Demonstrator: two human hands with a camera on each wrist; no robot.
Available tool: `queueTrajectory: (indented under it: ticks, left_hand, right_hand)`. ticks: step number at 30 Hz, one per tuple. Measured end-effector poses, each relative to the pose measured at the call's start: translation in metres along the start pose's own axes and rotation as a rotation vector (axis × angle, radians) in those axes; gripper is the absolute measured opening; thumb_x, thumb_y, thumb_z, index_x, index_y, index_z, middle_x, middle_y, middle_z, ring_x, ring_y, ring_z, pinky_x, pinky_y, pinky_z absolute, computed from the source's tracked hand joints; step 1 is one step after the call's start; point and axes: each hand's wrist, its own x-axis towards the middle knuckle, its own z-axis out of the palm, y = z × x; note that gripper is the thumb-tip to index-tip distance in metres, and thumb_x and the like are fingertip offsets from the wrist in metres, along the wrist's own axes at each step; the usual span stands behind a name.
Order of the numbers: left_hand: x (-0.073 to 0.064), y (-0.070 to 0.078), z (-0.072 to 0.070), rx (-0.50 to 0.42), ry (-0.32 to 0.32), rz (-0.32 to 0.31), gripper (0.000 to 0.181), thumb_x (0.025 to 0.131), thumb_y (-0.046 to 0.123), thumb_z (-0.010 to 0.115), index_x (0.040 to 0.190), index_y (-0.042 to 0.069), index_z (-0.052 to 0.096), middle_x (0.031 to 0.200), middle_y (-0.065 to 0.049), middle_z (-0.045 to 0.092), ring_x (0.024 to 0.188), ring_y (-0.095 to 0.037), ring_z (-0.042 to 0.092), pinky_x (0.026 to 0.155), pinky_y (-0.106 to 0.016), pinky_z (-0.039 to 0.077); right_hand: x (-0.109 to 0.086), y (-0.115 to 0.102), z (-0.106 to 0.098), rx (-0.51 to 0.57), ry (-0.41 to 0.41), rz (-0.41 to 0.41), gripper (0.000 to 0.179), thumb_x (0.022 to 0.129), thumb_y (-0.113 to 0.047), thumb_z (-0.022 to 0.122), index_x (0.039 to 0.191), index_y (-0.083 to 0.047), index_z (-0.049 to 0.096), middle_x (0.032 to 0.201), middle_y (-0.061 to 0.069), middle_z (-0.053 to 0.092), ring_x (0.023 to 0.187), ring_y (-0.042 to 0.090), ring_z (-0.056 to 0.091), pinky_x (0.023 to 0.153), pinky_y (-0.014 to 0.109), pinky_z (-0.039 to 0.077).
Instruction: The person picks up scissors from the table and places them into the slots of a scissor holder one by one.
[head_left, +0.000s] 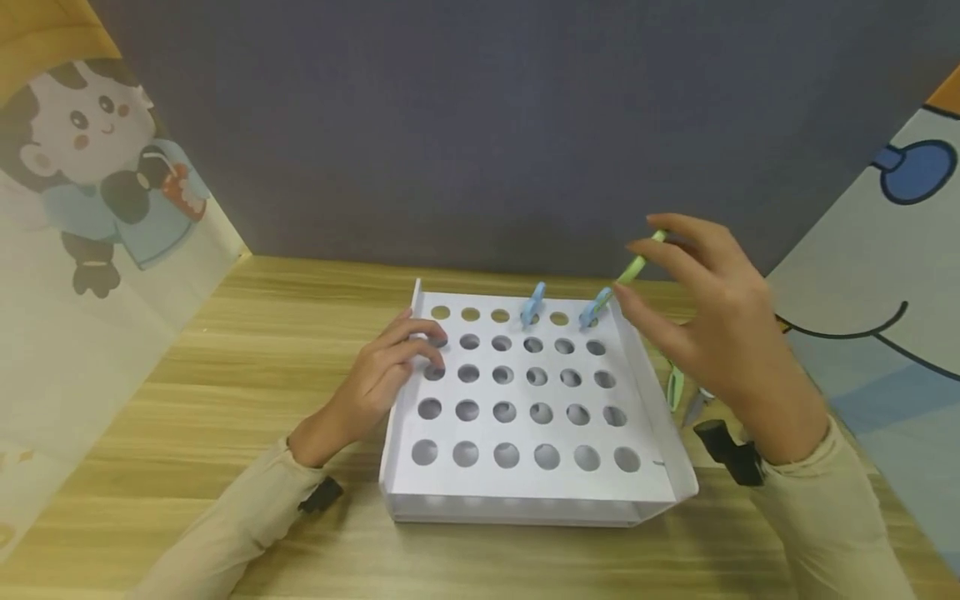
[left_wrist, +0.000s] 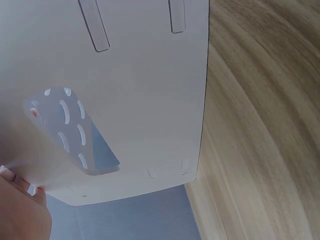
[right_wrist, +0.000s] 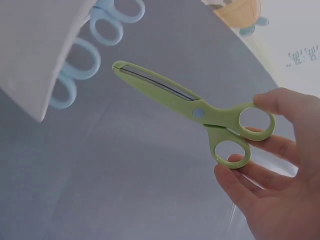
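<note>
A white rack (head_left: 486, 433) with rows of round holes stands on the table. My left hand (head_left: 369, 385) grips its left edge, fingers bent over the top with tips at the holes. In my right hand (head_left: 723, 308), thumb and fingers pinch the handle loops of light green scissors (right_wrist: 165, 92), held above the rack's back right corner. Their blades are together, tip toward the rack. Two blue-handled scissors stand in back-row holes: one pair (head_left: 533, 302) right of the middle, another pair (head_left: 595, 307) at the right end, near the green tip.
Right of the rack, partly behind my right forearm, another green-handled tool (head_left: 675, 388) lies beside a grey pointed object (head_left: 697, 406). A dark grey panel (head_left: 487, 142) rises behind the wooden table (head_left: 300, 312). Cartoon-printed panels stand on both sides.
</note>
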Motion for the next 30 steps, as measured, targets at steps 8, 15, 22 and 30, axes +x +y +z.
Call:
queueTrajectory:
  ticks: [8, 15, 22, 30]
  left_hand:
    - [0.0, 0.0, 0.002, -0.009, 0.009, -0.01, 0.036, 0.082, -0.003, 0.033, 0.089, 0.005, 0.067, 0.119, -0.012, 0.062, 0.12, -0.03, 0.056, 0.124, -0.048, 0.015]
    - [0.0, -0.002, 0.002, -0.001, 0.009, 0.01, 0.035, 0.081, -0.003, 0.033, 0.089, 0.004, 0.067, 0.118, -0.012, 0.062, 0.119, -0.03, 0.056, 0.124, -0.048, 0.015]
    - [0.0, -0.003, 0.002, 0.0, 0.002, 0.005, 0.036, 0.081, -0.004, 0.033, 0.088, 0.005, 0.067, 0.118, -0.011, 0.062, 0.118, -0.03, 0.056, 0.124, -0.048, 0.016]
    - [-0.001, -0.002, 0.001, 0.0, 0.004, -0.013, 0.035, 0.081, -0.004, 0.034, 0.089, 0.005, 0.067, 0.119, -0.012, 0.062, 0.12, -0.03, 0.056, 0.123, -0.05, 0.016]
  right_hand:
    - [0.017, -0.01, 0.01, 0.014, -0.086, -0.063, 0.039, 0.08, -0.009, 0.076, 0.117, 0.002, 0.067, 0.133, 0.022, 0.056, 0.115, 0.034, 0.057, 0.09, 0.045, 0.053]
    - [0.028, -0.016, 0.023, 0.066, -0.115, -0.124, 0.037, 0.083, -0.008, 0.075, 0.116, 0.004, 0.066, 0.131, 0.023, 0.056, 0.116, 0.036, 0.055, 0.092, 0.046, 0.052]
    - [0.037, -0.02, 0.038, 0.116, -0.143, -0.149, 0.035, 0.084, -0.01, 0.073, 0.116, 0.001, 0.066, 0.131, 0.021, 0.057, 0.116, 0.034, 0.055, 0.087, 0.046, 0.053]
    - [0.047, -0.019, 0.059, 0.139, -0.216, -0.15, 0.032, 0.087, -0.014, 0.074, 0.115, -0.002, 0.065, 0.132, 0.02, 0.056, 0.117, 0.031, 0.054, 0.091, 0.043, 0.052]
